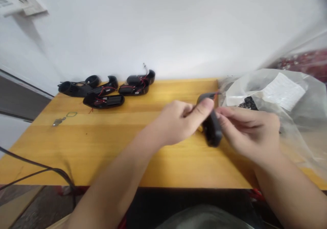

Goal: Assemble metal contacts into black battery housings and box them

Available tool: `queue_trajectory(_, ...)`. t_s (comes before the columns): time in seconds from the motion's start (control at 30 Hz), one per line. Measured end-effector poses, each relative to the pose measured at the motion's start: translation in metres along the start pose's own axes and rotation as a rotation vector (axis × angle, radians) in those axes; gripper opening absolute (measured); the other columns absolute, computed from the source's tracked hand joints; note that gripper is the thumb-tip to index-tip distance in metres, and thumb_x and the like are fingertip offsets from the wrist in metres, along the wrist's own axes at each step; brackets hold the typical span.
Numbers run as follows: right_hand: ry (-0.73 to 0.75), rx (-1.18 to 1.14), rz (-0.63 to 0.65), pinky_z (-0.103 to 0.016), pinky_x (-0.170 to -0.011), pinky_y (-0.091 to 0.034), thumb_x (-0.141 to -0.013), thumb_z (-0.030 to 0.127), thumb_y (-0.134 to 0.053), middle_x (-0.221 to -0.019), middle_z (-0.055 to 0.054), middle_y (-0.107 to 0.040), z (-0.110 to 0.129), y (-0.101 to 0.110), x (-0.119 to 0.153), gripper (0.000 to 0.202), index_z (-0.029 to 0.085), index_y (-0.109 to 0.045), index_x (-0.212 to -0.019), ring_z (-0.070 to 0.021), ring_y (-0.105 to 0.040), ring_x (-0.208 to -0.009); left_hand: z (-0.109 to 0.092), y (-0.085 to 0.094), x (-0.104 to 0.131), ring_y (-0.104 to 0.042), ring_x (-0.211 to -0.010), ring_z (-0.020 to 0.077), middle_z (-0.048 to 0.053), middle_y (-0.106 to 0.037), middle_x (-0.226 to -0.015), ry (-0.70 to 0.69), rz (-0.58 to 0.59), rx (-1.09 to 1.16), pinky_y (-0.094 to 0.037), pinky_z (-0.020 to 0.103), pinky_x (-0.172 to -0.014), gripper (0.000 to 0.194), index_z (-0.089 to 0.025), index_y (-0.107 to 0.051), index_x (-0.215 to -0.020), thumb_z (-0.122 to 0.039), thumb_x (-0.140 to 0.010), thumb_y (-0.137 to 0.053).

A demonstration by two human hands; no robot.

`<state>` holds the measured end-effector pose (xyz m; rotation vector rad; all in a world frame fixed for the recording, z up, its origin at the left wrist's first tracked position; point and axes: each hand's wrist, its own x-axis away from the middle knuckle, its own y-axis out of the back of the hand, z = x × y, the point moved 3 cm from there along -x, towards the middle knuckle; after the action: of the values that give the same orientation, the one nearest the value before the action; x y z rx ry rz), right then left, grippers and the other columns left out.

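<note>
My left hand (180,121) is closed around a black plastic housing (213,132), its thumb pressed on the upper part. The housing is held tilted above the right part of the table, and its hollow side shows. A reddish wire (216,95) sticks out near its top end. Close against the housing's right side, my right hand (251,130) is closed in a pinch. Whatever lies between those fingertips is too small and blurred to make out.
Several similar black housings (109,101) with red wires lie at the table's (107,140) back left. Keys (58,121) with a green loop lie nearer the left edge. A clear plastic bag (304,127) with a white paper label stands at right. Black cables (55,169) cross the front left.
</note>
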<state>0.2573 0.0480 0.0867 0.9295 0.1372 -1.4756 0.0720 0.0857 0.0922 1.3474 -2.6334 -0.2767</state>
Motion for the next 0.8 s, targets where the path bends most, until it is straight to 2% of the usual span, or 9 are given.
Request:
queue_trajectory(0.1,-0.174,-0.228,0.023,-0.026,-0.054,-0.052,-0.096,0.022,-0.076,-0.071,-0.001,-0.071,-0.006,0.008,-0.005,0.016,0.024,-0.077,-0.080,-0.0159,-0.062,-0.059,-0.001,0.008,0.001,-0.059,-0.071,0.0154,0.004,-0.063,-0.077,-0.103,-0.112,-0.246,-0.045,0.028,-0.066,0.055,-0.019,-0.060,-0.082,-0.060,-0.108,-0.035)
queue_trajectory(0.2,-0.201,-0.375,0.022,-0.025,-0.053,-0.054,-0.086,0.028,-0.089,-0.067,0.000,-0.068,-0.008,0.013,-0.011,0.020,0.023,-0.075,-0.073,-0.0155,-0.060,-0.058,-0.005,0.010,-0.001,-0.057,-0.080,0.0177,0.004,-0.063,-0.087,-0.352,-0.259,-0.511,-0.045,0.032,-0.074,0.046,-0.020,-0.055,-0.087,-0.065,-0.095,-0.064)
queue_trajectory(0.3,-0.213,-0.453,0.023,-0.021,-0.048,-0.049,-0.085,0.033,-0.090,-0.062,0.002,-0.064,-0.005,0.012,-0.013,0.028,0.020,-0.071,-0.069,-0.0122,-0.054,-0.053,-0.007,0.005,-0.001,-0.060,-0.098,0.0240,0.009,-0.065,-0.107,-0.627,-0.391,-0.625,-0.051,0.039,-0.089,0.069,-0.020,-0.054,-0.107,-0.068,-0.071,-0.089)
queue_trajectory(0.37,-0.260,-0.505,0.109,-0.021,-0.049,-0.048,-0.090,0.033,-0.084,-0.063,0.001,-0.063,-0.002,0.007,-0.013,0.030,0.018,-0.069,-0.070,-0.0114,-0.053,-0.054,-0.004,0.000,-0.001,-0.062,-0.118,0.0286,0.015,-0.064,-0.126,-0.700,-0.314,-0.630,-0.052,0.043,-0.103,0.077,-0.018,-0.051,-0.129,-0.063,-0.077,-0.087)
queue_trajectory(0.43,-0.275,-0.502,0.190,-0.023,-0.054,-0.050,-0.094,0.029,-0.078,-0.067,-0.001,-0.063,0.001,0.005,-0.012,0.027,0.016,-0.067,-0.072,-0.0125,-0.055,-0.058,0.000,-0.005,-0.003,-0.061,-0.130,0.0287,0.016,-0.062,-0.138,-0.673,-0.151,-0.606,-0.051,0.042,-0.111,0.075,-0.020,-0.045,-0.144,-0.054,-0.088,-0.082)
queue_trajectory(0.5,-0.274,-0.434,0.237,-0.024,-0.055,-0.049,-0.095,0.024,-0.070,-0.068,-0.002,-0.062,0.003,0.006,-0.010,0.026,0.016,-0.063,-0.071,-0.0131,-0.054,-0.060,0.003,-0.006,-0.004,-0.063,-0.130,0.0262,0.014,-0.063,-0.139,-0.613,-0.013,-0.555,-0.052,0.039,-0.112,0.065,-0.023,-0.045,-0.147,-0.044,-0.094,-0.076)
queue_trajectory(0.63,-0.312,-0.305,0.303,-0.024,-0.049,-0.041,-0.092,0.016,-0.063,-0.064,-0.001,-0.057,0.002,0.012,-0.007,0.027,0.017,-0.057,-0.066,-0.0122,-0.048,-0.055,0.007,-0.004,-0.007,-0.063,-0.131,0.0239,0.012,-0.063,-0.142,-0.530,0.147,-0.426,-0.051,0.035,-0.114,0.056,-0.023,-0.051,-0.145,-0.037,-0.096,-0.073)
queue_trajectory(0.7,-0.318,-0.323,0.345,-0.025,-0.049,-0.042,-0.092,0.016,-0.060,-0.063,-0.001,-0.058,0.001,0.013,-0.007,0.025,0.017,-0.060,-0.067,-0.0128,-0.048,-0.055,0.008,-0.004,-0.009,-0.063,-0.132,0.0234,0.013,-0.063,-0.144,-0.501,0.195,-0.384,-0.051,0.033,-0.114,0.062,-0.022,-0.052,-0.146,-0.040,-0.093,-0.077)
queue_trajectory(0.8,-0.321,-0.391,0.393,-0.025,-0.050,-0.042,-0.095,0.019,-0.058,-0.062,-0.001,-0.058,0.000,0.013,-0.008,0.027,0.016,-0.063,-0.069,-0.0128,-0.049,-0.055,0.010,-0.005,-0.010,-0.062,-0.134,0.0238,0.014,-0.061,-0.146,-0.486,0.195,-0.404,-0.049,0.032,-0.117,0.065,-0.020,-0.052,-0.148,-0.040,-0.092,-0.078)
